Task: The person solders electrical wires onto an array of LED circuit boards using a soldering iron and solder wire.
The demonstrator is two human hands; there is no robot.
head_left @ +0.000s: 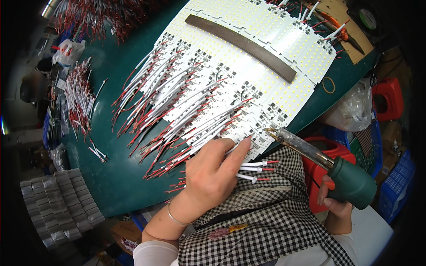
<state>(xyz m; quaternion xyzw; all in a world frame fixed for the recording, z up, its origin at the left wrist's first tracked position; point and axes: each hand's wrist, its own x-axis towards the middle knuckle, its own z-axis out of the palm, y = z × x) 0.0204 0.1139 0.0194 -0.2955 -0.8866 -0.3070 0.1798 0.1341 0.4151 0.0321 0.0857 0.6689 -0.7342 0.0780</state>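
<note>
My left hand [211, 173] is closed on white-and-red wires [253, 169]. Its thumb and forefinger pinch a wire end at the near edge of a white LED circuit board panel [306, 95], while more wires stick out from under the palm. In my right hand [336, 207] is a soldering iron [353, 181] with a green handle, fingers wrapped round it. The iron's tip lies over the board's near right edge, a little right of the left fingertips; whether it touches is unclear. Rows of wires [177, 104] fan off the board to the left.
A dark curved bar [242, 44] lies across the panel. Beyond are orange-handled pliers [339, 29] on cardboard. More wires [80, 97] lie on the green table [104, 177]. To the right stand a red stool [388, 97] and a blue basket [397, 186].
</note>
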